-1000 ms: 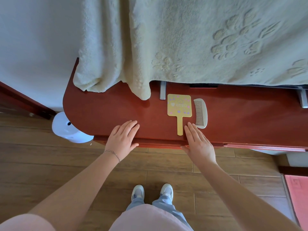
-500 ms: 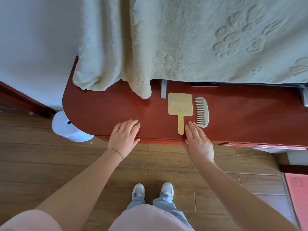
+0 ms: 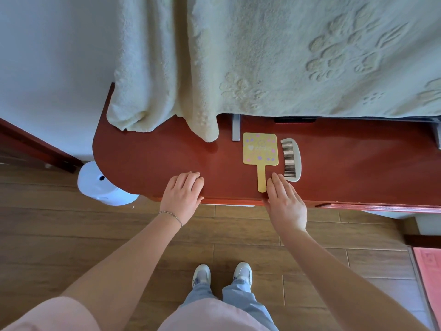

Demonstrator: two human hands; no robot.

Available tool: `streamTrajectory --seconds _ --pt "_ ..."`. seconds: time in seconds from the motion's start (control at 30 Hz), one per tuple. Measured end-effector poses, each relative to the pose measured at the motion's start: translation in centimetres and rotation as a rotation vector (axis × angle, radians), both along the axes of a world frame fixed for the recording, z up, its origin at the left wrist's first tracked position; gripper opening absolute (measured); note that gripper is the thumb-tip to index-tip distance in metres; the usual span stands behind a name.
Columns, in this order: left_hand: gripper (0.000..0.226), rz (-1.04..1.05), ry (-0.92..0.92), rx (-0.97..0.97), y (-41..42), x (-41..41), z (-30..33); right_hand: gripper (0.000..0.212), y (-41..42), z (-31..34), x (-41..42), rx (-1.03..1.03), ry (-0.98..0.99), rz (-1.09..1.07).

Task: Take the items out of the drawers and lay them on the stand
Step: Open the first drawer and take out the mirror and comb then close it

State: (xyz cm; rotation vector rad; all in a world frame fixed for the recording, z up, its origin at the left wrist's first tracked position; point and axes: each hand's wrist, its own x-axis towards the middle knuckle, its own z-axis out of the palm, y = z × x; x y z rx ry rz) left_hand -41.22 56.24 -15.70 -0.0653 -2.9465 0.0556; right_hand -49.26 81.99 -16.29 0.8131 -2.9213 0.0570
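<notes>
A yellow hand mirror (image 3: 260, 149) with pastel dots lies on the red wooden stand (image 3: 148, 154), handle toward me. A white comb (image 3: 291, 160) lies just right of it. My left hand (image 3: 182, 194) rests on the stand's front edge, fingers slightly bent onto the top. My right hand (image 3: 285, 201) rests flat at the front edge, fingertips beside the mirror's handle and just below the comb. Neither hand holds anything. No drawer front is visible from above.
A cream blanket (image 3: 262, 56) hangs over the back of the stand. A grey metal bracket (image 3: 235, 127) sits left of the mirror. A white round bin (image 3: 102, 187) stands on the wooden floor at the stand's left end. A pink mat (image 3: 429, 271) lies far right.
Both hands stay on the front edge. My left hand's fingers have bent a little more onto the top. The view has shifted slightly.
</notes>
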Motion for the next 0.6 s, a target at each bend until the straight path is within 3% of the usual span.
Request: streamTrajectory --seconds 0.17,0.37,0.6 --pt "0.048 -0.029 0.000 -0.020 -0.1 0.0 -0.1 0.050 -0.2 0.3 0.0 -0.001 -0.021 -0.016" --pt "0.059 -0.006 -0.078 0.027 0.4 0.5 1.4 0.065 -0.3 1.7 1.1 0.073 -0.148 -0.071" --pt "0.063 -0.255 -0.072 0.067 4.6 0.9 3.1 0.062 3.3 3.6 5.4 -0.024 -0.171 -0.198"
